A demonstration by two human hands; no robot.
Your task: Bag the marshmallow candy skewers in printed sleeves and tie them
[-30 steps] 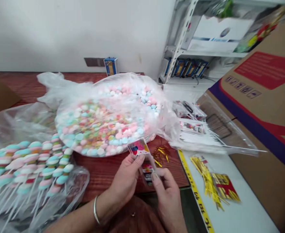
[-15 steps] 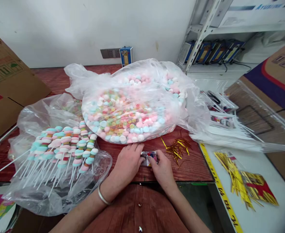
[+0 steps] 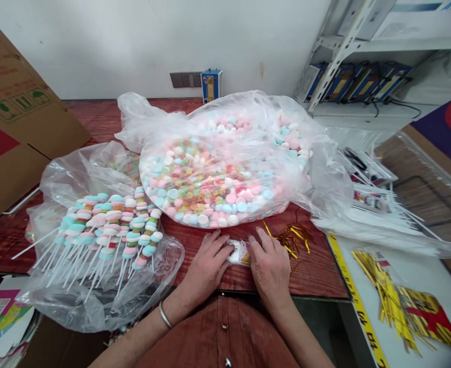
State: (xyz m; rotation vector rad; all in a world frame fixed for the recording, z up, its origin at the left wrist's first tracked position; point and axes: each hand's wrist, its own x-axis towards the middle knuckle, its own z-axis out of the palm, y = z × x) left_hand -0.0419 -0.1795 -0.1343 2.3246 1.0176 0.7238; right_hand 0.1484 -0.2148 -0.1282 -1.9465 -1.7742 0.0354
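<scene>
Near table edge (image 3: 314, 294), printed packet (image 3: 240, 252)

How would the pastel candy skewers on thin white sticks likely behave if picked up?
The pastel candy skewers would probably feel top-heavy, since their stacked candy discs crowd one end. The thin white sticks look straight, so likely fairly stiff. Against the crumpled clear plastic bag, they may slide.

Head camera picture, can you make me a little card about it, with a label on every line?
Left hand: fingers at one end of a small packet
Right hand: at the packet's other end
Left side: marshmallow sticks on clear plastic
Beyond hands: big plastic-covered heap of candies
Right side: loose gold strips on the brown table
Left wrist: silver bracelet
</scene>
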